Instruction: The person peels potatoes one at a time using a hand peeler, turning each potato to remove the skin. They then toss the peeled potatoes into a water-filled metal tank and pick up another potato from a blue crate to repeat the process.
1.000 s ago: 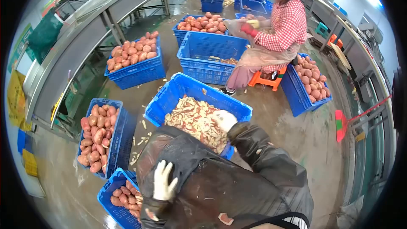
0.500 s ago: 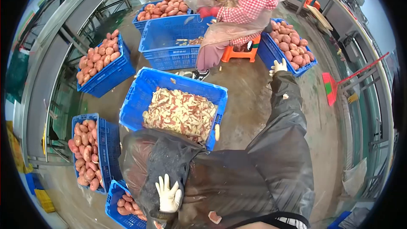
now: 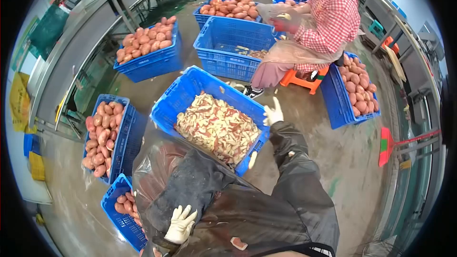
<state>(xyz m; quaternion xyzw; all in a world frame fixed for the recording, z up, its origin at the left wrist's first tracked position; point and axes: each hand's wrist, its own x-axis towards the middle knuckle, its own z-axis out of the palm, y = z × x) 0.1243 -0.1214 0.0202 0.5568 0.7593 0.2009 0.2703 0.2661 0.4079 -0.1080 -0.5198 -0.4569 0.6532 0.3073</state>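
Observation:
My left hand (image 3: 181, 223), in a white glove, lies open on the dark apron (image 3: 266, 214) over my lap, fingers spread, nothing in it. Stretched forward, my gloved right hand (image 3: 273, 113) is open with its fingers apart, next to the right corner of a blue crate (image 3: 183, 82). That crate stands right in front of my knees and holds a heap of potato peelings (image 3: 216, 126). A strip of peel (image 3: 253, 160) hangs over its near right rim. A bit of peel (image 3: 239, 243) sticks to the apron.
Crates of red potatoes stand at left (image 3: 102, 138), back left (image 3: 147, 43) and right (image 3: 357, 85). A person (image 3: 326, 19) sits on an orange stool (image 3: 304, 83) beside a blue crate (image 3: 233, 62) with few peelings. A red broom (image 3: 386, 146) lies at right, near metal tables (image 3: 90, 24).
My view has turned, shifting the crates rightward. My right hand has moved from near the right potato crate to the peelings crate's corner. My left hand stays open on my lap.

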